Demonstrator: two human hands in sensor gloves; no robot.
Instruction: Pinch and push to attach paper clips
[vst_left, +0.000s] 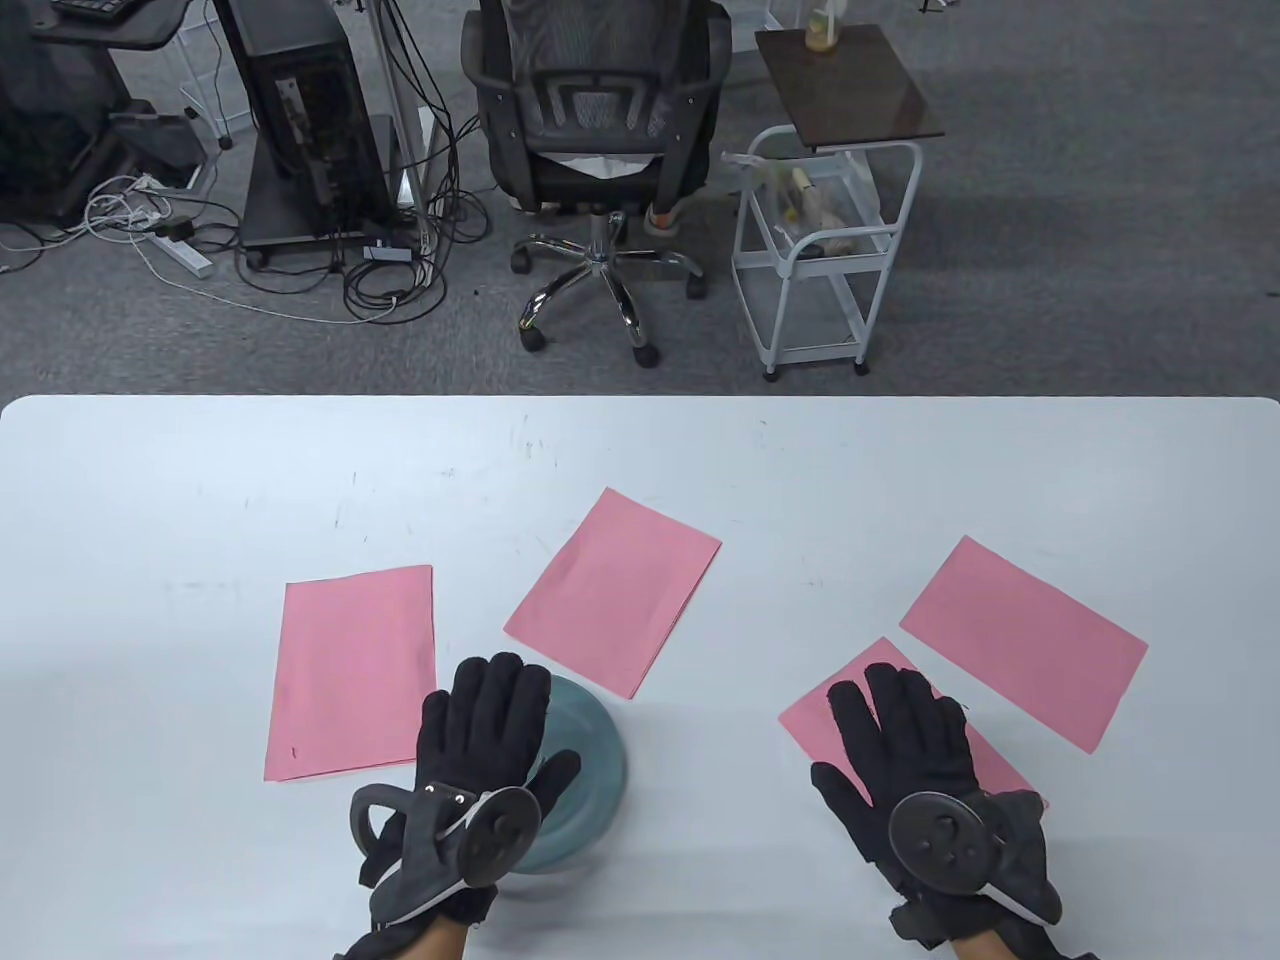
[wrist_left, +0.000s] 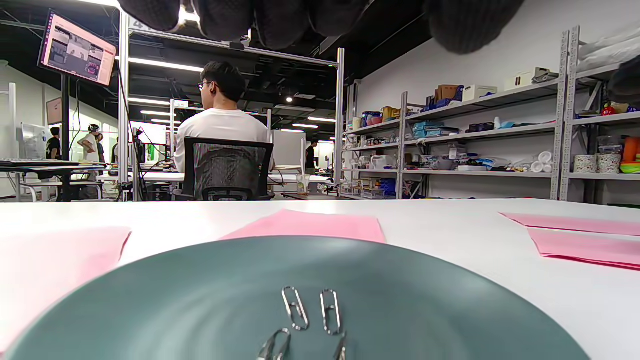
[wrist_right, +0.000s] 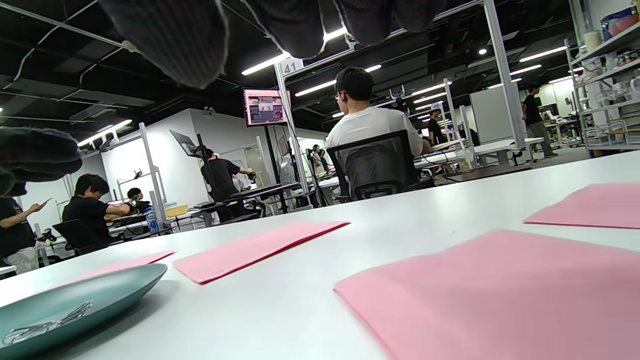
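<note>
1. Broadly, a workshop room is stretching behind the scene: grey carpet, metal shelving (wrist_left: 480, 135) loaded with boxes and cups, a hanging monitor (wrist_left: 77, 49), and a person in a white shirt (wrist_left: 222, 127) sitting with their back turned.
2. A white table (vst_left: 200, 500) is filling the lower half of the table view, faintly scuffed.
3. An office chair (vst_left: 590, 130) and a white trolley (vst_left: 820, 250) are standing beyond its far edge.
4. Four pink sheets are lying flat, well apart: far-left sheet (vst_left: 350, 670), middle sheet (vst_left: 612, 590), near-right sheet (vst_left: 810, 715), far-right sheet (vst_left: 1020, 640).
5. A teal plate (vst_left: 600, 740) is sitting between the far-left and near-right sheets.
6. The left hand (vst_left: 480, 740) is hovering over the plate, fingers straight, holding nothing.
7. The right hand (vst_left: 905, 745) is lying spread over the near-right sheet, fingers wide.
8. Paper clips (wrist_left: 310, 312) are resting loose in the plate.
</note>
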